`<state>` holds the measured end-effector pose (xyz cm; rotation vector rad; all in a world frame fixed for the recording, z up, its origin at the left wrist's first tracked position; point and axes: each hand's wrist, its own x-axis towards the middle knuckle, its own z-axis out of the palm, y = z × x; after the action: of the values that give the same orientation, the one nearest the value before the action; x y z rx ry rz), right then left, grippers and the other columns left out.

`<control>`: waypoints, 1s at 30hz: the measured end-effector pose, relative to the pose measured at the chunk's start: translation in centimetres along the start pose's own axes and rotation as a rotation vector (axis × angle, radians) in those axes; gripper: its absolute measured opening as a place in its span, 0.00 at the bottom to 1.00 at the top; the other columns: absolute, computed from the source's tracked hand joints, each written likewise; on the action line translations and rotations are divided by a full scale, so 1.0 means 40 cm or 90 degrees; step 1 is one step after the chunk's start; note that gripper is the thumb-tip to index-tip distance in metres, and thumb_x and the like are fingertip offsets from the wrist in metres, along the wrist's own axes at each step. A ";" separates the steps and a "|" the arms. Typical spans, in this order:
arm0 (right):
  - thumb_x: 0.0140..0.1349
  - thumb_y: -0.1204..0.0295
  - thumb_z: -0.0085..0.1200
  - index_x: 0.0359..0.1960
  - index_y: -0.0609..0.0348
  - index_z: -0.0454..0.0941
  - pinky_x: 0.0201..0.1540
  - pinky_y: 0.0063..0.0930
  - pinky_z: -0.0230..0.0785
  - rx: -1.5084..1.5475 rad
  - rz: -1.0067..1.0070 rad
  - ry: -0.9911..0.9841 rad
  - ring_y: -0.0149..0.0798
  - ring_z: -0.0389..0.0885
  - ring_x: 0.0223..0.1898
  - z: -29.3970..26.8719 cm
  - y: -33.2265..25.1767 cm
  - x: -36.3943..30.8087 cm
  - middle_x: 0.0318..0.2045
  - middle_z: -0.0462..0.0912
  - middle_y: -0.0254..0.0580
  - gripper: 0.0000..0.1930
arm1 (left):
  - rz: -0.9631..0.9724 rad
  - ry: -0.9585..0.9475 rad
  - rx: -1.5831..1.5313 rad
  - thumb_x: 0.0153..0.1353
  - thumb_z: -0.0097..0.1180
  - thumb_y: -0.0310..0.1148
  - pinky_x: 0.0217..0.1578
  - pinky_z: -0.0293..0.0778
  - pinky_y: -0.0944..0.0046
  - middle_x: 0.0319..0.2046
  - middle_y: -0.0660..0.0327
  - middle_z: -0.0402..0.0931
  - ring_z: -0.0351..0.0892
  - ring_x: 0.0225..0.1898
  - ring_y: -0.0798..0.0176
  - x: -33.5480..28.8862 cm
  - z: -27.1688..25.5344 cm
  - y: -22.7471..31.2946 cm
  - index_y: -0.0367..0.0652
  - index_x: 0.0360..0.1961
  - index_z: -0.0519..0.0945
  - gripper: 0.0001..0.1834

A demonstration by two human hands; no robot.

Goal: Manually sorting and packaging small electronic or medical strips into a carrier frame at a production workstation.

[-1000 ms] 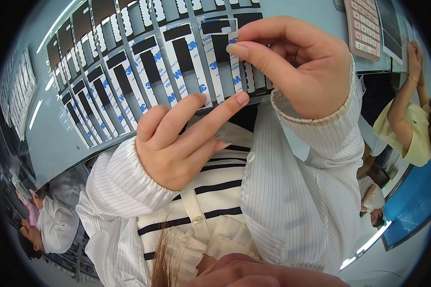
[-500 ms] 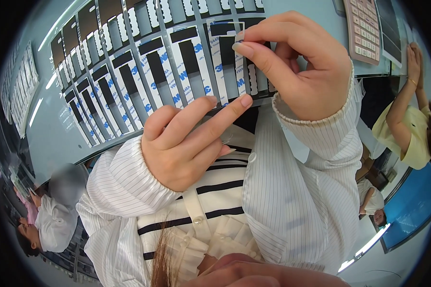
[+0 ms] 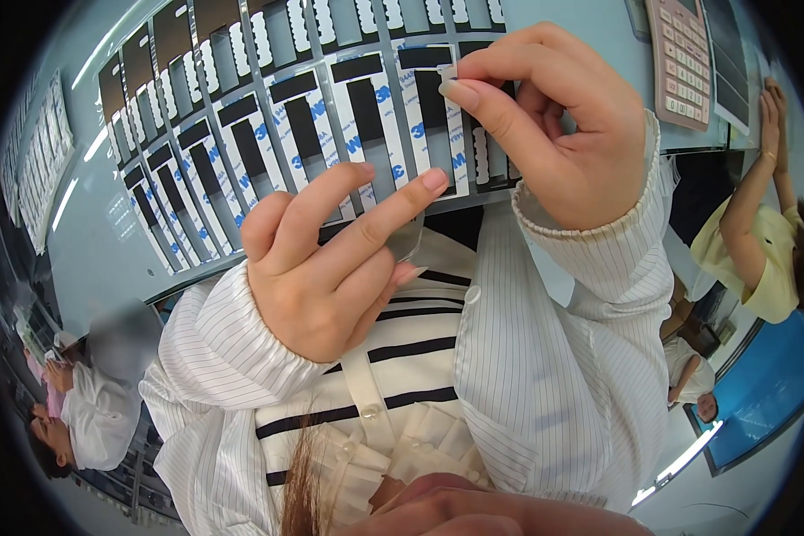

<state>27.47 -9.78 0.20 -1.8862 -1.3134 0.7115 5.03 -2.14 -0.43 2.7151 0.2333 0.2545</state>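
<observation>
Over the right end of the front row, my right hand point(image 3: 554, 125) pinches thumb and forefinger together at the upper right corner of a white U-shaped adhesive piece point(image 3: 460, 163) with blue print. This piece lies along the edges of a black frame-shaped part point(image 3: 426, 59). My left hand point(image 3: 326, 268) hovers at the table's near edge, one finger stretched toward the piece's lower end. Its thumb and a bent finger close together below, where a thin clear film point(image 3: 406, 238) shows between them, partly hidden.
More black parts with similar blue-printed pieces point(image 3: 299, 134) stretch leftward. Behind them runs a row with wavy-edged white strips point(image 3: 297, 27). A pink calculator point(image 3: 679, 62) sits at the far right. White sheets point(image 3: 40, 170) lie far left. Other people point(image 3: 750, 241) are at both sides.
The U-shaped piece, earlier offset above the black part, now lines up with it. My left hand has drawn back leftward; my right hand keeps its pinch, barely moved.
</observation>
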 end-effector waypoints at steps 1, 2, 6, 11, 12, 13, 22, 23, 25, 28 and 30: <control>0.58 0.80 0.66 0.36 0.62 0.86 0.23 0.15 0.55 -0.040 -0.112 0.041 0.20 0.65 0.20 0.009 0.015 -0.001 0.34 0.83 0.33 0.06 | -0.014 -0.006 -0.015 0.58 0.61 0.38 0.54 0.57 0.59 0.56 0.63 0.82 0.73 0.55 0.52 0.001 -0.002 0.001 0.44 0.18 0.71 0.16; 0.58 0.80 0.66 0.36 0.62 0.86 0.23 0.15 0.55 -0.040 -0.113 0.042 0.20 0.65 0.20 0.009 0.015 -0.001 0.34 0.83 0.33 0.06 | -0.014 -0.005 -0.014 0.58 0.61 0.38 0.54 0.57 0.59 0.56 0.63 0.82 0.73 0.55 0.52 0.001 -0.001 0.000 0.44 0.18 0.71 0.16; 0.59 0.79 0.65 0.37 0.62 0.86 0.23 0.15 0.54 -0.046 -0.126 0.052 0.20 0.65 0.20 0.011 0.016 -0.003 0.33 0.82 0.33 0.05 | 0.007 0.006 -0.008 0.58 0.61 0.38 0.54 0.57 0.58 0.56 0.63 0.82 0.73 0.56 0.52 0.001 0.002 -0.004 0.44 0.19 0.70 0.17; 0.58 0.79 0.66 0.37 0.64 0.86 0.23 0.16 0.56 -0.082 -0.154 0.066 0.20 0.66 0.20 0.016 0.007 -0.007 0.32 0.82 0.35 0.06 | 0.042 0.030 0.018 0.59 0.60 0.39 0.53 0.58 0.58 0.57 0.60 0.81 0.72 0.56 0.52 -0.003 0.008 -0.008 0.44 0.19 0.70 0.17; 0.58 0.79 0.67 0.37 0.64 0.85 0.22 0.16 0.57 -0.095 -0.162 0.071 0.21 0.67 0.20 0.016 0.003 -0.009 0.33 0.82 0.35 0.06 | 0.034 0.026 0.019 0.59 0.60 0.39 0.53 0.59 0.58 0.58 0.60 0.81 0.72 0.57 0.52 -0.003 0.007 -0.009 0.44 0.19 0.70 0.17; 0.58 0.79 0.67 0.37 0.65 0.85 0.22 0.17 0.58 -0.108 -0.169 0.077 0.21 0.68 0.20 0.018 0.000 -0.010 0.33 0.81 0.36 0.06 | 0.026 0.022 0.019 0.59 0.60 0.39 0.53 0.59 0.57 0.59 0.59 0.80 0.72 0.57 0.52 -0.003 0.006 -0.011 0.44 0.20 0.70 0.17; 0.56 0.75 0.70 0.39 0.63 0.86 0.24 0.19 0.64 -0.238 -0.331 0.139 0.25 0.72 0.21 0.017 0.033 0.003 0.33 0.80 0.38 0.10 | 0.020 0.028 -0.004 0.58 0.61 0.38 0.52 0.61 0.56 0.59 0.59 0.80 0.73 0.56 0.51 0.004 0.008 -0.016 0.43 0.19 0.70 0.17; 0.56 0.75 0.70 0.39 0.63 0.86 0.24 0.19 0.64 -0.238 -0.332 0.139 0.25 0.72 0.21 0.018 0.025 0.001 0.33 0.80 0.38 0.10 | 0.019 0.028 -0.004 0.58 0.61 0.38 0.52 0.61 0.56 0.59 0.59 0.80 0.73 0.56 0.51 0.005 0.007 -0.016 0.43 0.19 0.70 0.17; 0.53 0.71 0.73 0.42 0.59 0.87 0.24 0.19 0.64 -0.354 -0.242 0.178 0.27 0.71 0.21 0.021 -0.002 -0.012 0.35 0.80 0.38 0.15 | 0.024 0.022 0.001 0.57 0.61 0.38 0.52 0.61 0.56 0.59 0.59 0.80 0.74 0.56 0.52 0.004 0.006 -0.016 0.43 0.19 0.70 0.16; 0.54 0.59 0.70 0.46 0.54 0.88 0.27 0.22 0.66 -0.377 -0.190 0.169 0.29 0.72 0.25 0.011 -0.009 -0.031 0.40 0.81 0.39 0.19 | 0.016 0.030 -0.013 0.56 0.62 0.38 0.51 0.61 0.56 0.58 0.59 0.81 0.74 0.55 0.52 0.002 0.010 -0.018 0.43 0.19 0.71 0.16; 0.56 0.53 0.66 0.47 0.51 0.88 0.30 0.24 0.68 -0.368 -0.253 0.124 0.31 0.72 0.29 -0.004 -0.005 -0.034 0.43 0.80 0.39 0.21 | 0.014 0.041 -0.017 0.54 0.62 0.37 0.50 0.62 0.57 0.58 0.59 0.81 0.75 0.55 0.54 0.003 0.014 -0.020 0.43 0.20 0.72 0.14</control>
<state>27.03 -11.05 0.51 -1.9592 -1.8187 -0.0704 5.15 -1.58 -1.23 2.6870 0.2159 0.3497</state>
